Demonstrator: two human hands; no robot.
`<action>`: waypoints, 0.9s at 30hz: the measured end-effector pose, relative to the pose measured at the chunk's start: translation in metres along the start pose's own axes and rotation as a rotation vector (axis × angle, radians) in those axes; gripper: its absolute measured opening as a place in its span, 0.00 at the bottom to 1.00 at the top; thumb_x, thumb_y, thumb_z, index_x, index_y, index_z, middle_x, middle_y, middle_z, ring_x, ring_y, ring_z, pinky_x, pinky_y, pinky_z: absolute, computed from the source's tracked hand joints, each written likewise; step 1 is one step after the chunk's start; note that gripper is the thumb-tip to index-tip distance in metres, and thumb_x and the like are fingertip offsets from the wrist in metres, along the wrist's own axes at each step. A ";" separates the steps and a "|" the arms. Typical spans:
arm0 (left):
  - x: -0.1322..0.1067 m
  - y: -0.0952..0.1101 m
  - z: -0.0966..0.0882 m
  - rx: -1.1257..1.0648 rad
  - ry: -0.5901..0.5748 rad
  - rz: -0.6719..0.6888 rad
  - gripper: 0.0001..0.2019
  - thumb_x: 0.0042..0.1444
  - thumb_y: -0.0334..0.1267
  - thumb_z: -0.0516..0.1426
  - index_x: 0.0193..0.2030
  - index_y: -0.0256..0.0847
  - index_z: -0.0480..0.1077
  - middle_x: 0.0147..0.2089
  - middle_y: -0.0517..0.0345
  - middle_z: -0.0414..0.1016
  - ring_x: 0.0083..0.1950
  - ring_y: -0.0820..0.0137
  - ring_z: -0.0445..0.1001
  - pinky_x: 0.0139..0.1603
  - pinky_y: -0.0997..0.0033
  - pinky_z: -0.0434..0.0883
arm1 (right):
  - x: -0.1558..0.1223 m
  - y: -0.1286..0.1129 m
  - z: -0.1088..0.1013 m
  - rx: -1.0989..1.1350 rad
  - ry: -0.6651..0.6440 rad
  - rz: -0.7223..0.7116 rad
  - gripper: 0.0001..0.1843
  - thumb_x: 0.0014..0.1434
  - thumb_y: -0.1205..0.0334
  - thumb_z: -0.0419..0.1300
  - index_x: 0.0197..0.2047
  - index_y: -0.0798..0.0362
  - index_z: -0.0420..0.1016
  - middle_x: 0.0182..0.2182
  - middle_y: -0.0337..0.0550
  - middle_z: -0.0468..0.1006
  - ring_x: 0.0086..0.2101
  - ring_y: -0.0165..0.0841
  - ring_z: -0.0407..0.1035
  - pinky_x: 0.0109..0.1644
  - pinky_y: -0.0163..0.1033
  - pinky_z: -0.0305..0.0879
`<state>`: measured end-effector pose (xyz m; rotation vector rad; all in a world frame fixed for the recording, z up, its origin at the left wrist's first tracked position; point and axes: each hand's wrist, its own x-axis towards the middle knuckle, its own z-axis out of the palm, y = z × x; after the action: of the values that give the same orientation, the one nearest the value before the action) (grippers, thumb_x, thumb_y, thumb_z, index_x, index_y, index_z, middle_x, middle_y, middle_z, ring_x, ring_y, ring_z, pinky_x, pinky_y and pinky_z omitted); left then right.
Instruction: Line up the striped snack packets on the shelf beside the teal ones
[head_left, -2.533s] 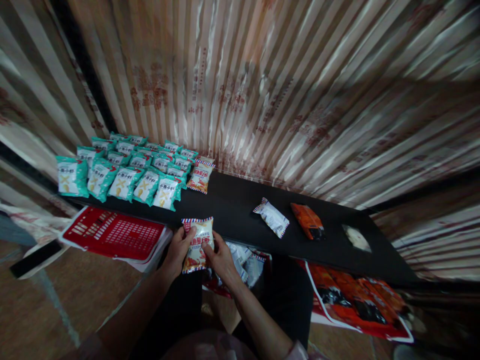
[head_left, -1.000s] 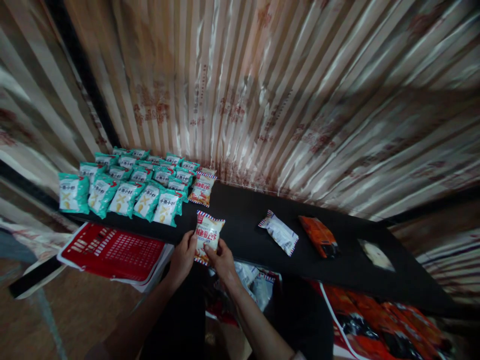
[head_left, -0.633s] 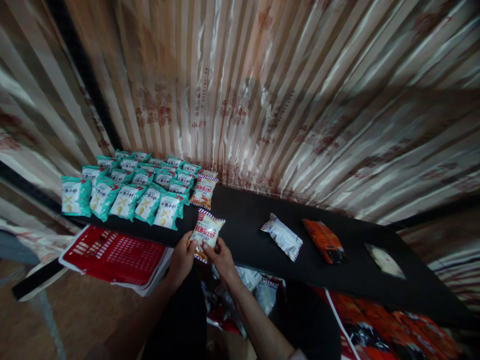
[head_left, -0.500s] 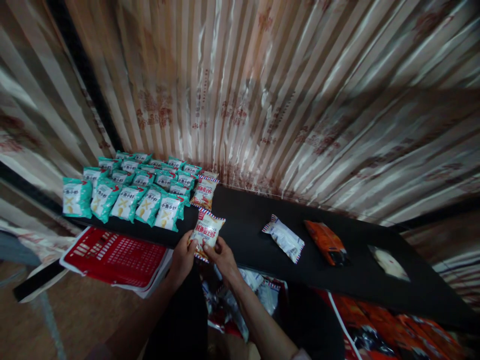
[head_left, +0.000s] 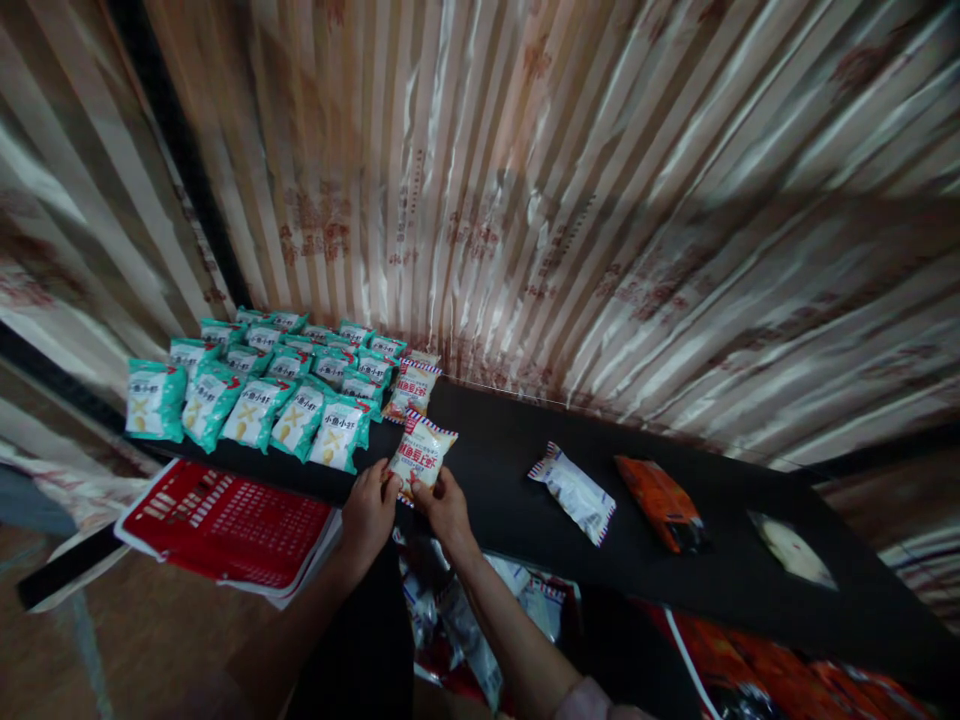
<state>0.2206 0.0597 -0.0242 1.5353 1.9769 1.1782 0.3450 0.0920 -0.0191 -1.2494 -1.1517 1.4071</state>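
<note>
Both my hands pinch one snack bag (head_left: 417, 455), white with red lettering and a striped top edge, over the front edge of the black shelf (head_left: 495, 440). My left hand (head_left: 369, 510) grips its lower left side, fingers closed. On the lower right side my right hand (head_left: 448, 512) is closed the same way. Just behind stands a matching snack bag (head_left: 412, 388), with part of another at its back. To the left, several teal-and-white snack bags (head_left: 335, 432) stand in close rows.
A silvery-white bag (head_left: 574, 492), an orange bag (head_left: 661, 502) and a pale packet (head_left: 791, 548) lie rightward on the shelf. Below are a red basket (head_left: 225, 520), a container of silvery bags (head_left: 469, 625) and several orange bags (head_left: 780, 665). A striped sheet (head_left: 480, 200) hangs behind.
The held snack bag has moved slightly up and away from me, toward the matching bag behind it. Both hands still grip it. The view has shifted slightly.
</note>
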 end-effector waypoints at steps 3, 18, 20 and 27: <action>-0.003 0.000 0.006 0.087 0.091 0.147 0.19 0.60 0.39 0.47 0.55 0.32 0.62 0.53 0.41 0.69 0.55 0.58 0.67 0.55 0.53 0.66 | 0.011 0.003 0.003 -0.074 0.031 -0.056 0.20 0.45 0.58 0.62 0.42 0.52 0.68 0.35 0.42 0.79 0.33 0.35 0.72 0.38 0.39 0.69; 0.007 -0.029 0.040 0.255 0.124 0.432 0.27 0.59 0.25 0.41 0.66 0.32 0.44 0.68 0.37 0.46 0.69 0.59 0.41 0.63 0.49 0.58 | 0.045 -0.006 0.023 -0.450 0.158 -0.132 0.22 0.49 0.56 0.59 0.48 0.51 0.70 0.37 0.42 0.78 0.35 0.36 0.72 0.40 0.40 0.67; 0.010 -0.030 0.040 0.273 0.116 0.430 0.27 0.59 0.25 0.41 0.65 0.30 0.45 0.67 0.36 0.46 0.69 0.58 0.41 0.63 0.50 0.58 | 0.050 -0.005 0.025 -0.476 0.172 -0.138 0.22 0.49 0.56 0.59 0.48 0.51 0.70 0.37 0.42 0.78 0.35 0.36 0.72 0.40 0.39 0.67; 0.022 -0.029 0.040 0.301 0.105 0.425 0.27 0.57 0.25 0.43 0.65 0.31 0.48 0.68 0.37 0.46 0.69 0.57 0.42 0.63 0.51 0.58 | 0.064 -0.005 0.029 -0.512 0.198 -0.214 0.22 0.50 0.58 0.58 0.50 0.51 0.70 0.38 0.43 0.78 0.37 0.36 0.72 0.41 0.38 0.67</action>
<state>0.2246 0.0944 -0.0659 2.1703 2.0280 1.1715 0.3112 0.1536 -0.0229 -1.5212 -1.5089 0.8323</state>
